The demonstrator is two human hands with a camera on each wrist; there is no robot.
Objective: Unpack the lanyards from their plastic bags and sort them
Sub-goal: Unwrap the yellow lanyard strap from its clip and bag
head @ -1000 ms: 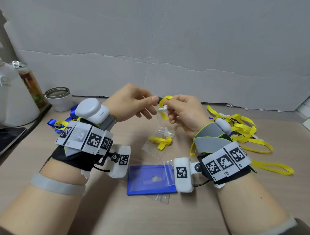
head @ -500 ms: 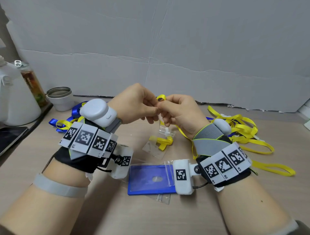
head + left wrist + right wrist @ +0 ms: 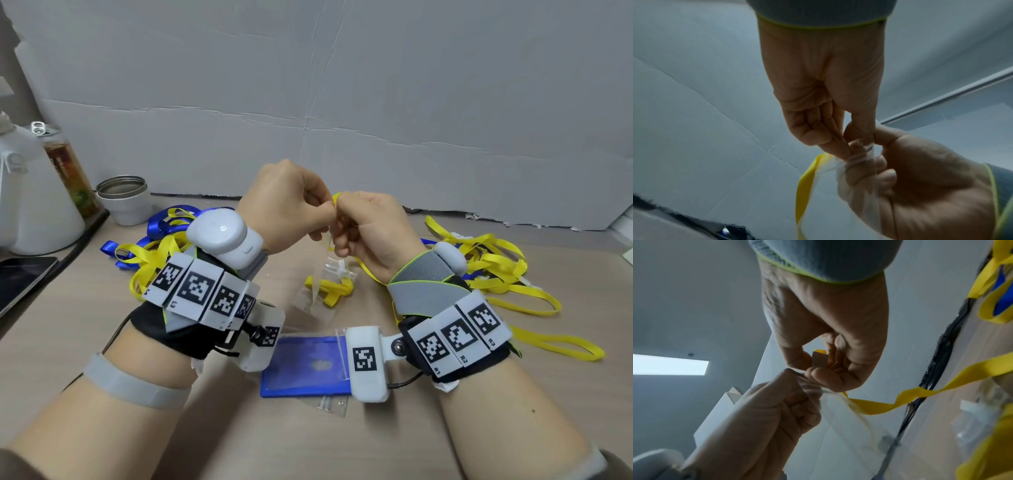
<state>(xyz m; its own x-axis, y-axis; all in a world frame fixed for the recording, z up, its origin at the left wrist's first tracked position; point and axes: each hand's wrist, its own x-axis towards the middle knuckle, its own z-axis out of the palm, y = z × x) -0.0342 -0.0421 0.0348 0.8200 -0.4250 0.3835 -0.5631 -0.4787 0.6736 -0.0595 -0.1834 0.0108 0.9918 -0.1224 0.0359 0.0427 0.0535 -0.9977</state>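
Both hands meet in the air above the table. My left hand (image 3: 327, 209) pinches the mouth of a clear plastic bag (image 3: 318, 270) that hangs below the fingers. My right hand (image 3: 339, 214) grips the end of a yellow lanyard (image 3: 368, 270) that comes out of that bag. In the right wrist view a small pale clip (image 3: 819, 360) sits between thumb and fingers, and the yellow lanyard (image 3: 879, 405) trails off to the table. The left wrist view shows the bag (image 3: 857, 162) draped over the right fingers. A second bagged yellow lanyard (image 3: 329, 287) lies beneath the hands.
A blue card holder in a clear sleeve (image 3: 301, 366) lies between my wrists. Loose yellow lanyards (image 3: 489, 270) are heaped at the right, blue and yellow ones (image 3: 161, 233) at the left. A metal cup (image 3: 123, 198), a bottle and a white jug stand far left.
The hands have closed together and risen a little. The yellow loop that stood open between them a second ago is now almost hidden by the fingers.
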